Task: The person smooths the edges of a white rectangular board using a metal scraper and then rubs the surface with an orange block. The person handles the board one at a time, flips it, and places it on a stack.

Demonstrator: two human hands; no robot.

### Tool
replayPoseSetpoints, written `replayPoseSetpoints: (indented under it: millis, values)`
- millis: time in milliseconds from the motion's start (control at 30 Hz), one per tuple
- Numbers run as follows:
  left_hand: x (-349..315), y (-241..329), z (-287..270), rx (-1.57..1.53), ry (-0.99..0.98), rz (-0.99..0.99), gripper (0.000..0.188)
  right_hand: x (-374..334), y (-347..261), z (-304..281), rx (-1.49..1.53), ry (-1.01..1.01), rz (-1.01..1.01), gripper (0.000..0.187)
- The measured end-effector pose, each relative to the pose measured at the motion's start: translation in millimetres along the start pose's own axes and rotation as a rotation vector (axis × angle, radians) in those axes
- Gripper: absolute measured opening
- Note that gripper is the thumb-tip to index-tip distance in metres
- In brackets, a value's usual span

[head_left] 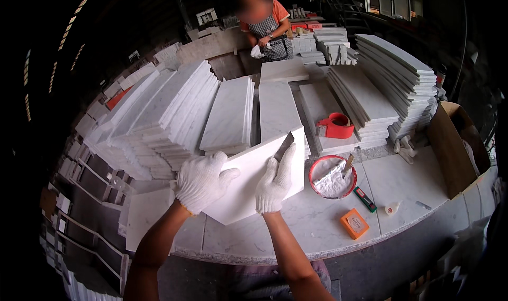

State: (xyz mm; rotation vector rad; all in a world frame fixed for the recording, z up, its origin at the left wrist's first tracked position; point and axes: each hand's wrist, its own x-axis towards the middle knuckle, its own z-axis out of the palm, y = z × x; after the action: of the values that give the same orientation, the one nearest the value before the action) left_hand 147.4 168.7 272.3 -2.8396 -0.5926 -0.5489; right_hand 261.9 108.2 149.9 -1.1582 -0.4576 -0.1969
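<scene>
2 bare forearms [288, 248] end in a gloved left hand [205, 180], gripping a tilted white slab [244, 182] near the front edge of the tabletop [301, 221], and a gloved right hand [275, 183], pinching a dark flat piece [284, 146] against the slab.

White slab [243, 189] held up at a tilt, left of the red-rimmed bowl [310, 175].
Thin, straight-edged, its broad face pale and plain; the lowest corner points down, away from the bowl. Near the upper corner on the bowl's side shows a dark patch [284, 147], its nature unclear.
</scene>
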Motion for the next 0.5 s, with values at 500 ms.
replayPoseSetpoints:
  millis: [500]
  values:
    - [-4,-1,3,0.013,0.087,0.063,0.036,1,-8,-3,-0.05,-0.031,-0.006,0.053]
